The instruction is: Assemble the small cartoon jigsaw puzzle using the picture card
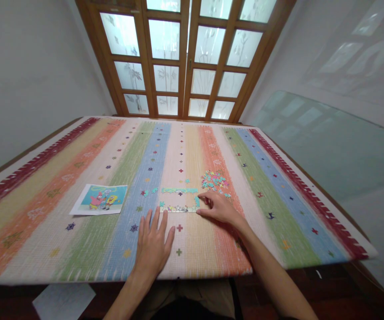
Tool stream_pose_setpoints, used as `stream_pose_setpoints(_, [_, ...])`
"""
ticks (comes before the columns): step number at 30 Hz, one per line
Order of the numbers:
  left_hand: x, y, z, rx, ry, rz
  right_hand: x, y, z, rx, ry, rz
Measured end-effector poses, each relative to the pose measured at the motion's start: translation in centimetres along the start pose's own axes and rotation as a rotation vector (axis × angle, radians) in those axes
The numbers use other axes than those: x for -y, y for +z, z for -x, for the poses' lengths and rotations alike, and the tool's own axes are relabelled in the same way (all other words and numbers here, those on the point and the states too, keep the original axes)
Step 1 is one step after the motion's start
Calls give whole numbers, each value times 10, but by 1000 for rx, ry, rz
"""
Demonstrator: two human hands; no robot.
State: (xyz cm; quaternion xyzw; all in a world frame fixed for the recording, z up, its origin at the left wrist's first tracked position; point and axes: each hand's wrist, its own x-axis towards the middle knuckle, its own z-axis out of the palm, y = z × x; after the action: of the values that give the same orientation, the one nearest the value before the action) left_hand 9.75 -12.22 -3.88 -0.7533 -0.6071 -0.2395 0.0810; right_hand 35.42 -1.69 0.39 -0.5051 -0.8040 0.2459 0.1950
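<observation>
A partly joined jigsaw border [180, 209] lies on the striped cloth in front of me, with a bottom row, a separate top row [179, 190] and a short right side [197, 202]. My left hand [154, 242] lies flat, fingers spread, its fingertips at the bottom row's left end. At the right side, my right hand [219, 207] has its thumb by the bottom corner and its curled index finger by the upper pieces. Whether a piece sits between those fingers cannot be made out. Beyond that hand is a heap of loose jigsaw pieces [214, 179].
A printed cartoon picture [101, 200] lies to the left on the striped tablecloth [125, 231]. Several stray pieces are left of and above the top row. A paper sheet [64, 301] is below the table's front edge. Wooden glazed doors [185, 66] stand behind the table.
</observation>
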Motion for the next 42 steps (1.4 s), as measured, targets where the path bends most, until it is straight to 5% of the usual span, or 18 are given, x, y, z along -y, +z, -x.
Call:
stream_pose_setpoints(11, [7, -8, -7, 25, -2, 14, -1, 0, 0, -19, 6, -2])
stream_pose_setpoints(19, [70, -25, -69, 32, 28, 27, -2, 1, 1, -12, 10, -19])
stream_pose_setpoints(24, [106, -19, -108, 175, 178, 54, -4, 1, 0, -14, -6, -35])
stream_pose_setpoints(31, [124, -1, -136, 420, 270, 134, -3, -1, 0, -5, 3, -40])
stream_pose_setpoints(42, [132, 4, -142, 481, 200, 259, -3, -1, 0, 0, -5, -45])
